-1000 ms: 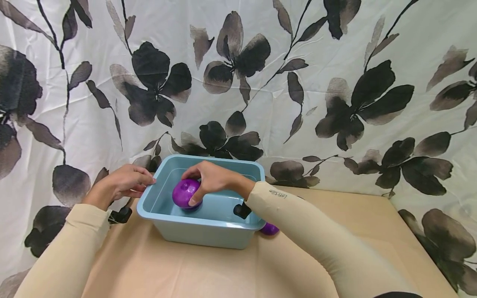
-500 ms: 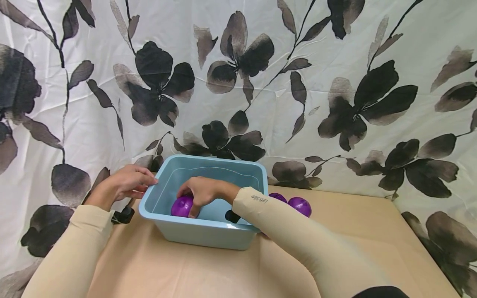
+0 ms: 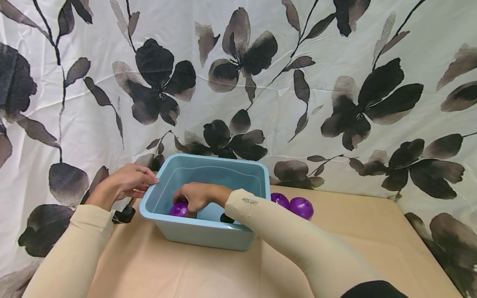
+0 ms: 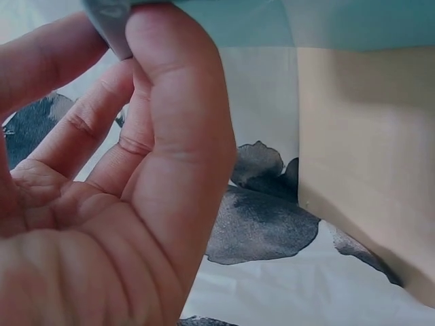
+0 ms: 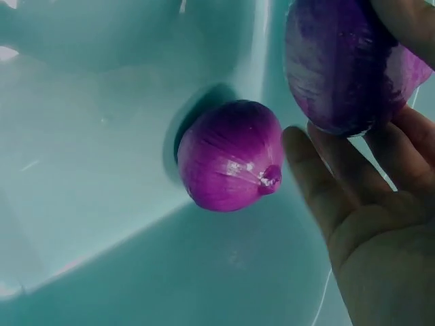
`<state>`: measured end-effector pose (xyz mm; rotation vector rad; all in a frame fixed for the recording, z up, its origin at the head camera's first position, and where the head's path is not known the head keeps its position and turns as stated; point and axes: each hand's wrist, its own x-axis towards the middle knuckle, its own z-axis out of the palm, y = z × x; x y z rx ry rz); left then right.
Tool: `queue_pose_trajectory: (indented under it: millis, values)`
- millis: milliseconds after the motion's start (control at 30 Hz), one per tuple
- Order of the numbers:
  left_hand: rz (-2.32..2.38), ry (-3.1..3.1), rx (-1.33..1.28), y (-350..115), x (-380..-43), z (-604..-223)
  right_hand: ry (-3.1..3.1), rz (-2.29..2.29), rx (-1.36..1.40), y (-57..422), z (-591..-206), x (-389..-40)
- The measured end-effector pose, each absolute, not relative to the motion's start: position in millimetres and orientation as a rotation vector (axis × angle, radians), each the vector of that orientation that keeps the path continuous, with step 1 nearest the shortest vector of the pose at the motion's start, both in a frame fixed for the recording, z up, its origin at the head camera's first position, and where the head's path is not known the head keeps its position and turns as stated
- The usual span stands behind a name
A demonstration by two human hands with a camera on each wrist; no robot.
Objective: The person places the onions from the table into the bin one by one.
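Observation:
A light blue plastic tub (image 3: 203, 223) stands on the table. My left hand (image 3: 128, 184) pinches its left rim between thumb and fingers, which the left wrist view shows close up. Inside the tub, near its left end, my right hand (image 3: 197, 195) grips a glossy purple onion (image 3: 179, 210), partly covered by the fingers. In the right wrist view this held onion (image 5: 340, 68) is close to the camera. Another purple onion (image 5: 228, 156) lies on the tub floor beside the fingertips, its stubby tip showing; in the head view it is hidden.
Two more purple onions, a nearer one (image 3: 301, 207) and one partly hidden behind the sleeve (image 3: 279, 200), lie on the tan table covering (image 3: 357, 231) right of the tub. A white curtain (image 3: 287, 103) with dark flowers hangs behind.
My right hand has lowered the onion deeper into the tub. The right forearm has shifted down and left, uncovering the onions beside the tub. My left hand stays at the rim.

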<state>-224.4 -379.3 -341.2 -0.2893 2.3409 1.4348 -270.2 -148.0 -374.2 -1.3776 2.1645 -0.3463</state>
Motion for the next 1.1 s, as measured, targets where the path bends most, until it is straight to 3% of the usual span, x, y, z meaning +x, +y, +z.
queue_pose_trajectory:
  millis: [333, 567, 867, 1100]
  values:
    - [1.466, 2.320, -0.288, -377, -224, -340, 2.150, -0.338, -1.296, -144, -372, -270]
    - [1.474, 2.316, -0.286, -378, -224, -341, 2.170, -0.393, -1.305, -123, -339, -268]
    - [1.385, 2.361, -0.270, -381, -224, -338, 2.226, -0.514, -1.239, -47, -288, -272]
    - [1.398, 2.344, -0.253, -377, -223, -339, 2.335, -0.715, -1.148, 39, -282, -271]
